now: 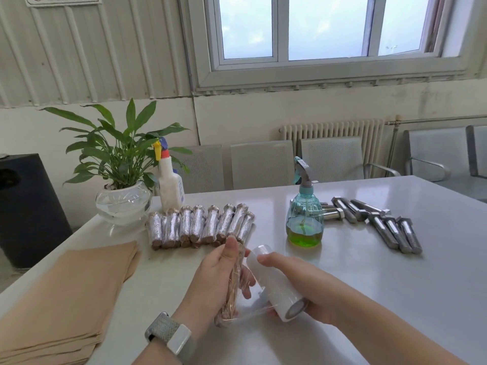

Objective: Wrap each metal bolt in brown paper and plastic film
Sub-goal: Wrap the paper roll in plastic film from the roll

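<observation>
My left hand (221, 270) grips the paper-wrapped bolt (233, 283) at frame center, right hand (297, 283) holds film roll (276, 283); I'd keep film taut w/ overlapping turns.

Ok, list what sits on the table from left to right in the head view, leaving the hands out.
Stack of brown paper sheets → potted plant → white spray bottle → row of wrapped bolts → green spray bottle → bare metal bolts.
</observation>
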